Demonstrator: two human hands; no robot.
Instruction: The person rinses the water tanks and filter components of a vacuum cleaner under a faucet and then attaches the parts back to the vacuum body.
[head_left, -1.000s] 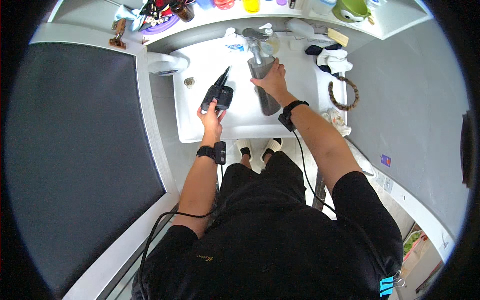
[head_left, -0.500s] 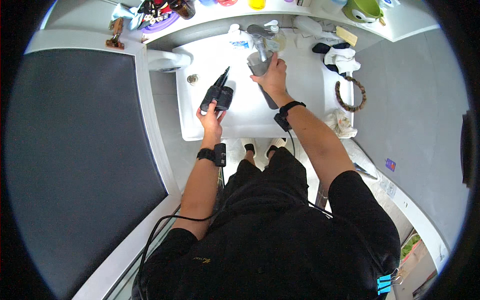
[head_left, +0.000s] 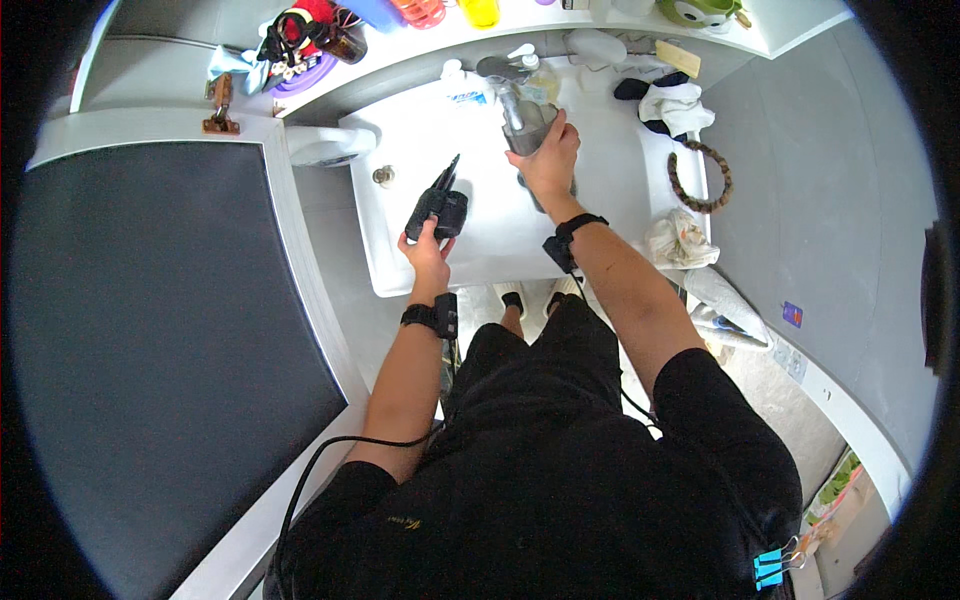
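Note:
In my left hand (head_left: 428,258) is a black device (head_left: 440,214) with a rounded, twin-barrel body and a narrow pointed end aimed away from me. My fingers close round its near end, over the left half of the white sink (head_left: 400,272). My right hand (head_left: 552,172) grips a translucent grey cup (head_left: 522,139) by its right side. The cup's mouth is at the spout of the metal faucet (head_left: 507,98). Whether water runs into it is too small to tell. A dark oblong thing (head_left: 531,192) in the basin is partly hidden behind my right hand and wrist.
Pump bottles (head_left: 541,80) stand behind the faucet. Along the sink's right rim lie dark and white socks (head_left: 676,108), a braided headband (head_left: 722,180) and a crumpled plastic bag (head_left: 682,240). A shelf (head_left: 560,22) curves above the back edge; a dark-panelled door (head_left: 180,350) borders the left.
The view has shifted slightly. The grey cup has moved a little to the right relative to the faucet spout. Both hands keep their holds.

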